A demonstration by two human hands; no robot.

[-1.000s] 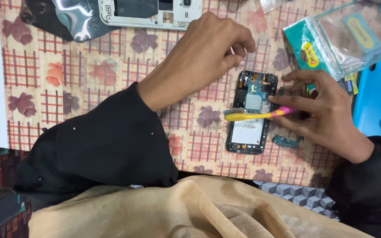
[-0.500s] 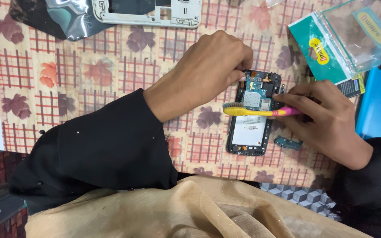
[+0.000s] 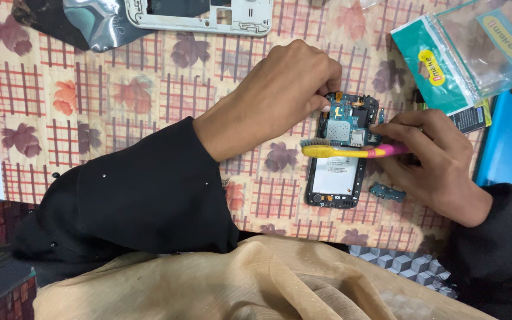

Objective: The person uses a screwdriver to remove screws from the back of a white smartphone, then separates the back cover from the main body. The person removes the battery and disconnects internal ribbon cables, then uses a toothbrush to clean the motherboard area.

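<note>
I see one opened phone (image 3: 342, 154) flat on the patterned cloth (image 3: 120, 101) | left hand (image 3: 280, 95) pinches its top edge | right hand (image 3: 440, 160) grips one yellow-pink toothbrush (image 3: 351, 151) across board | one loose small part (image 3: 386, 191) beside

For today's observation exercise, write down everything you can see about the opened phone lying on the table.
The opened phone lies flat on the patterned tablecloth, back cover off. Its upper half shows a bluish circuit board with metal shields; the lower half holds a white-labelled panel in a dark frame. The left hand pinches its top left corner. The right hand holds a yellow and pink toothbrush across its middle, bristles at the left edge. A small loose board lies beside it.
</note>
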